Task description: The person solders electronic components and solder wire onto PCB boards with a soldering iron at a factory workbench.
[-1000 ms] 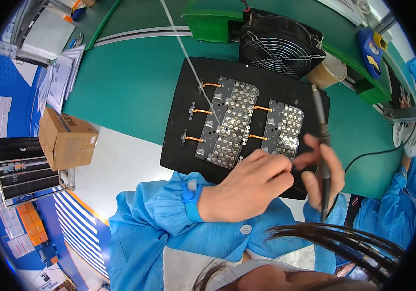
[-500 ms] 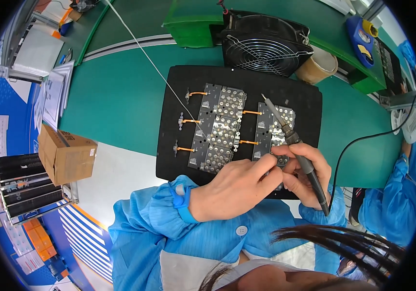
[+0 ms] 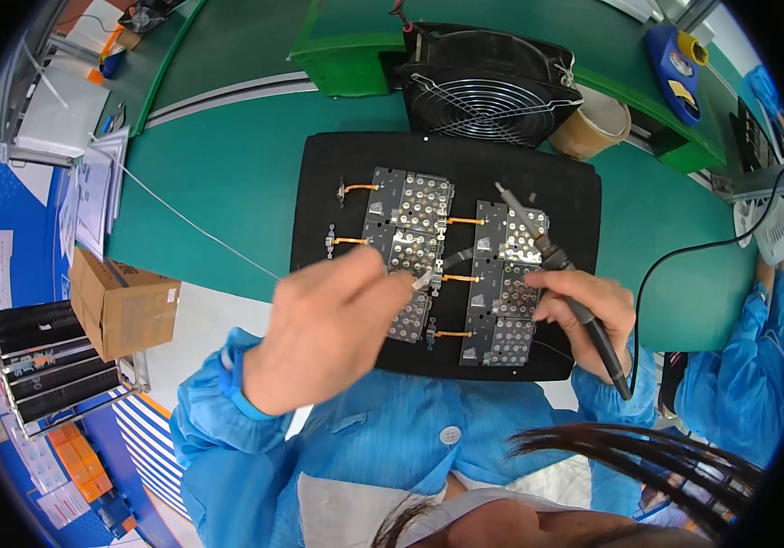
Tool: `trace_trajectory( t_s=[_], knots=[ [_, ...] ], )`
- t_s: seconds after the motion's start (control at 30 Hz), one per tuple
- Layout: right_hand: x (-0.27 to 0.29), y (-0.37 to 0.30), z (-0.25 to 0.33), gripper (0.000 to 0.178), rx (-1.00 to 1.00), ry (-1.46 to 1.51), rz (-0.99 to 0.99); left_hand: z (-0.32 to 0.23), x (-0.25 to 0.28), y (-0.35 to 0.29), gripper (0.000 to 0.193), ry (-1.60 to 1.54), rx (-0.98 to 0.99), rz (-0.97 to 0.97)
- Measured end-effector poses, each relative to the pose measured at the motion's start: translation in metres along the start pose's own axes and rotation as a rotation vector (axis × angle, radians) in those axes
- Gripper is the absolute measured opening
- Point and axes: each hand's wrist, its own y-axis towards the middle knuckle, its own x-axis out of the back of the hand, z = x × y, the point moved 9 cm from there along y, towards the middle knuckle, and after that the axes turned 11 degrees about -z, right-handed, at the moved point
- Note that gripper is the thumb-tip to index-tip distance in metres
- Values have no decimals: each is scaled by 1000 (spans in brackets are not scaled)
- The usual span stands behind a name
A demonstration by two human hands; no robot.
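My right hand [image 3: 594, 320] is closed around a soldering iron [image 3: 552, 256], its tip pointing up and left over the circuit boards. My left hand [image 3: 328, 329] hovers over the lower left boards in a pinch, blurred by motion. At its fingertips is a thin strip [image 3: 456, 259], pale at the near end and dark further along. Two columns of dark circuit boards with round silvery pads, the left boards [image 3: 421, 203] and the right boards [image 3: 512, 290], lie on a black mat [image 3: 556, 173]. Orange flex cables [image 3: 458, 278] with small connectors stick out leftward from them. My left hand hides part of the lower left boards.
A black fan [image 3: 492, 91] stands behind the mat, with a beige cup [image 3: 591, 128] beside it. The iron's black cord [image 3: 657, 274] loops off to the right. A cardboard box [image 3: 127, 306] is at left. Another person's blue sleeve [image 3: 730, 393] shows at right.
My left hand has moved left, away from my right hand, with the strip at its fingers. The right boards are uncovered. My right hand still holds the soldering iron. The white cord has swung left.
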Motion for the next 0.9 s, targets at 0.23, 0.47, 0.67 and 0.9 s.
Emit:
trace_trajectory(
  t_s=[0.23, 0.47, 0.67, 0.9],
  knots=[
    [23, 15, 3, 47, 126, -267, -166, 22, -7, 17, 14, -16, 23, -110],
    [20, 21, 1, 23, 124, -325, -179, 19, -18, 23, 12, 17, 18, -63],
    [20, 20, -8, 22, 116, -302, -184, 20, -21, 25, 15, -26, 11, -71],
    [20, 18, -14, 28, 17, -270, -184, 21, -28, 32, 10, 8, 15, -50]
  ],
)
